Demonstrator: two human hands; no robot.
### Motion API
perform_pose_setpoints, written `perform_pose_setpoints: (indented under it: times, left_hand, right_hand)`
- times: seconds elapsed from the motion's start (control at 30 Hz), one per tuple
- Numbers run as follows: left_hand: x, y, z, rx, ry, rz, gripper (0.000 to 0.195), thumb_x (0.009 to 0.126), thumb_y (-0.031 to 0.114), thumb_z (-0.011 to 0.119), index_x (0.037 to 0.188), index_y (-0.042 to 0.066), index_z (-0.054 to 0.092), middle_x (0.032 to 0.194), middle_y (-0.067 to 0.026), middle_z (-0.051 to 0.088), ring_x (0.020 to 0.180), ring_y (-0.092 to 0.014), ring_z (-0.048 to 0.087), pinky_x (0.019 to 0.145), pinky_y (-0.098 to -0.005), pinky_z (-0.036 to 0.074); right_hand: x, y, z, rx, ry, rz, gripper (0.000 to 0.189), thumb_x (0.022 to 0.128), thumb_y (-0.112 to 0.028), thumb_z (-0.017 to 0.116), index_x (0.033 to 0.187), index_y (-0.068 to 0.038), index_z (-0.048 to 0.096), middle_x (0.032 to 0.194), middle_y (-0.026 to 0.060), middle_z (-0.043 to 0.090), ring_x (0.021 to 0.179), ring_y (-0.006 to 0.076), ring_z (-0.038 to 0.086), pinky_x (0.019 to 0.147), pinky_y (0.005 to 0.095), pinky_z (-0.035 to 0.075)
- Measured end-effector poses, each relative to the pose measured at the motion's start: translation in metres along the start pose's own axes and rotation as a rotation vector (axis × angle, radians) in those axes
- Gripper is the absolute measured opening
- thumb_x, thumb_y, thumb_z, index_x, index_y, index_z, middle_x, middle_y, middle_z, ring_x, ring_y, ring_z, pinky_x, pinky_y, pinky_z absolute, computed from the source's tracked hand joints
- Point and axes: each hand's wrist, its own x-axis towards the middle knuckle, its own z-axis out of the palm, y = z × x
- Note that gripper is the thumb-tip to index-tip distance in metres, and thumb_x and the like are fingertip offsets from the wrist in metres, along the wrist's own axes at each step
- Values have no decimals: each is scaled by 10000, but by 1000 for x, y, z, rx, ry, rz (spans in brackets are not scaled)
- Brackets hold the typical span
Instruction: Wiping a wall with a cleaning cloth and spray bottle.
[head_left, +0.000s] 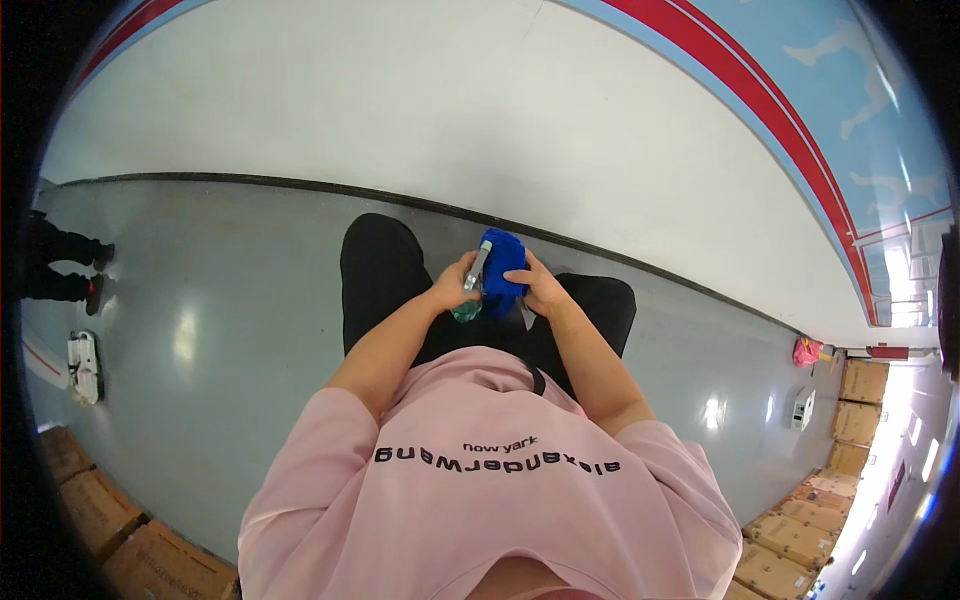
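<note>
My left hand (453, 285) is closed around a clear plastic bottle (466, 310) with a greenish lower part; a grey neck or trigger piece with a pale tip points up and away from me. It looks like a spray bottle, though the fingers hide part of it. A bunched blue cloth (501, 262) is in my right hand (543, 283), its thumb lying across the front. Cloth and bottle are side by side, close together, above my black-trousered knees.
Ahead, a white wall (450, 112) meets the grey floor (247, 300) at a dark skirting strip. A person's dark legs (67, 259) and a white device (85, 367) are at left. At right are a pink bag (807, 352), another white device (802, 409) and stacked cardboard boxes (791, 536). More boxes (169, 566) lie lower left.
</note>
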Motion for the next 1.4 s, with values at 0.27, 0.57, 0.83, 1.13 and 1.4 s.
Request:
perform_pose_setpoints:
  times: [0.27,0.57,0.83,1.13,1.4]
  left_hand:
    - [-1,0,5,-41,-233,-2,789,518,91,664,1229,95,322,900,-78,543,860,-209,531,786,-309,408]
    - [3,-9,16,-80,-188,-15,831,540,51,678,1267,146,288,883,-53,552,811,-186,535,752,-311,420]
    - [4,5,23,-54,-250,-69,810,541,30,670,1257,196,329,908,-63,579,808,-175,555,737,-310,443]
    - [1,26,17,-170,-177,-99,743,515,24,682,1187,169,401,854,-64,553,738,-198,549,680,-287,433]
    - [5,32,4,-151,-210,-239,714,517,42,678,1167,155,407,886,-76,570,806,-268,561,699,-351,432]
  right_hand:
    - [24,-9,-15,-127,302,-124,499,691,-66,633,1149,-20,438,1034,93,522,931,171,506,795,294,419]
    - [76,-194,59,-1529,551,-1345,498,544,14,609,1011,-154,578,940,129,509,884,277,492,749,326,423]
    - [186,-204,94,-2005,70,-1456,300,665,-75,529,948,-145,597,829,50,542,669,232,522,546,348,414]
    - [254,-30,-66,-2291,-485,-897,179,705,-72,473,860,-33,553,950,38,497,878,211,446,719,321,384]
    - [229,-41,-115,-2359,-533,-431,176,673,-107,500,806,-51,601,918,67,529,928,215,462,801,312,369]
